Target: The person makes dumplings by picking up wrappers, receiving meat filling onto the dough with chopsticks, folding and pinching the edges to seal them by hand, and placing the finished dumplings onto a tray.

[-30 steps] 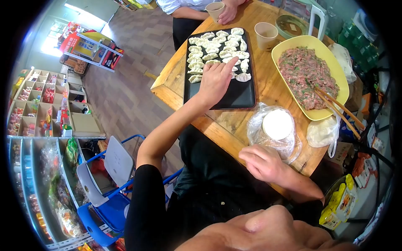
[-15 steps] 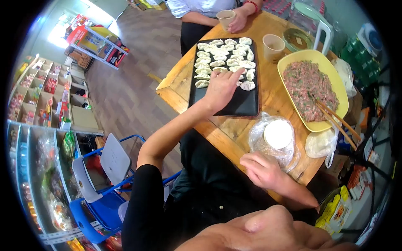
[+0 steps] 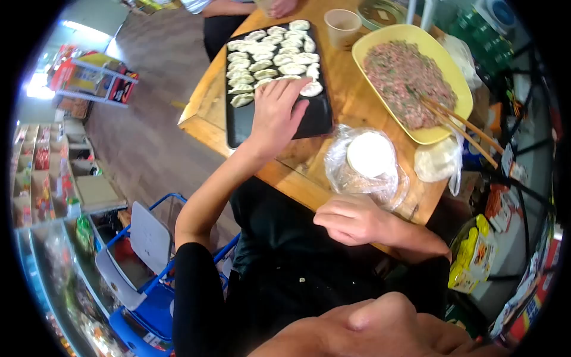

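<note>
in the head view, we see the black tray (image 3: 241,128) lying flat on the wooden desk (image 3: 205,104). the dumplings (image 3: 264,55) sit in rows over the tray's far part, and its near part is bare apart from what our hand covers.

our left hand (image 3: 273,119) is palm down over the tray. its fingers lie close together and reach to the nearest dumplings, while the thumb stands out to the right; we cannot tell whether the fingertips touch a dumpling. our right hand (image 3: 352,219) is nearer to us than the tray and to its right, by the near edge of the desk. its fingers are curled in and pressed together, and we cannot tell whether anything is inside them.

between the tray and our right hand, a round white stack (image 3: 370,154) lies on a clear plastic bag (image 3: 339,172). to the right of the tray stands the yellow bowl (image 3: 461,116), filled with a minced mixture (image 3: 407,80) flecked with green; two chopsticks (image 3: 470,134) lean in it, sticking out over its rim. a tied bag (image 3: 434,160) is just beside the bowl, on our side. near the tray's far right corner stands a cup (image 3: 343,33). beyond the tray, another person's hand (image 3: 279,7) shows at the top edge.
</note>
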`<state>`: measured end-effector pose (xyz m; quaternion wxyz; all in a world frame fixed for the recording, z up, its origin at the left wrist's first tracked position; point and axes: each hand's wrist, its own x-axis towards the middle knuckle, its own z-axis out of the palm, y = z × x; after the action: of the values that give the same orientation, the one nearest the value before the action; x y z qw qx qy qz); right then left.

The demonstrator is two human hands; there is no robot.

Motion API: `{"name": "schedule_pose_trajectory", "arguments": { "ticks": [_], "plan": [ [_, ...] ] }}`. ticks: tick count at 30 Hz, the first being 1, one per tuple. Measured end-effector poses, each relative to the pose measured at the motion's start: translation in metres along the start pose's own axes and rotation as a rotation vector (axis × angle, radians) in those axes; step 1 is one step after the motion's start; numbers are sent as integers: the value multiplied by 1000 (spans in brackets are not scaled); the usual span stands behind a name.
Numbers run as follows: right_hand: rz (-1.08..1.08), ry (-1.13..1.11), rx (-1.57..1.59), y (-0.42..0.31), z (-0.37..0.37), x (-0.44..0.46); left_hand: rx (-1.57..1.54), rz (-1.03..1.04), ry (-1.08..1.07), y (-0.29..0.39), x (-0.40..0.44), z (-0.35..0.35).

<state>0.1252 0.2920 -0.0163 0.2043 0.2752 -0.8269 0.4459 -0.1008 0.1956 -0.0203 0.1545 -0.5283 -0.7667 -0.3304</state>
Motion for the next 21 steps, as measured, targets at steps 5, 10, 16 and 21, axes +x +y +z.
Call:
{"name": "schedule_pose_trajectory", "arguments": {
  "ticks": [5,10,16,21],
  "plan": [
    [-64,-8,52,2,15,-7,-495,236,-173,62,-18,17],
    [-116,-62,102,0,22,-12,-501,332,-330,84,-21,33],
    [-125,-75,125,0,29,-12,-429,352,-436,87,-16,23],
    [-94,-104,105,1,29,-10,-485,354,-481,83,-13,23]
  ]
}}
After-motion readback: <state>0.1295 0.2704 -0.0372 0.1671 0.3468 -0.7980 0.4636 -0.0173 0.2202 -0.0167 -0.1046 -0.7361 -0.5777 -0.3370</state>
